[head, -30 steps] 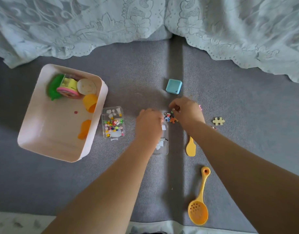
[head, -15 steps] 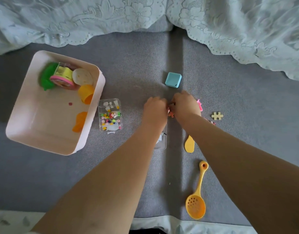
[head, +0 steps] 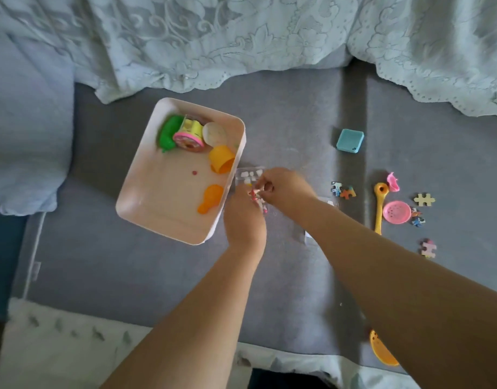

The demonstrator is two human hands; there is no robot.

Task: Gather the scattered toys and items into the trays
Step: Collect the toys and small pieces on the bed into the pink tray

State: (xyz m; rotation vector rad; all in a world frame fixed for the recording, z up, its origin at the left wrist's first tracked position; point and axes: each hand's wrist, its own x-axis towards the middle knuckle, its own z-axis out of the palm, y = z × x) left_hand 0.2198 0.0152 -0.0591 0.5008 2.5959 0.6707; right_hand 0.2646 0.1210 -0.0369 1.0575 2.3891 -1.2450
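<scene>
A: Where are the hands?
B: Both meet over the small clear plastic bead box point(head: 248, 175), just right of the pale pink rectangular tray point(head: 146, 189). The left hand point(head: 243, 217) and right hand point(head: 283, 189) have curled fingers pinching small colourful pieces between them.
A: What is loose?
B: Farther right on the grey mat point(head: 283, 122): coloured jigsaw pieces point(head: 343, 190), a round pink strainer point(head: 396, 212), a teal square block point(head: 350, 140).

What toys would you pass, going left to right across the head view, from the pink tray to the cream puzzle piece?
pink tray → green toy → orange cup → teal square box → yellow spoon → pink strainer → cream puzzle piece
</scene>
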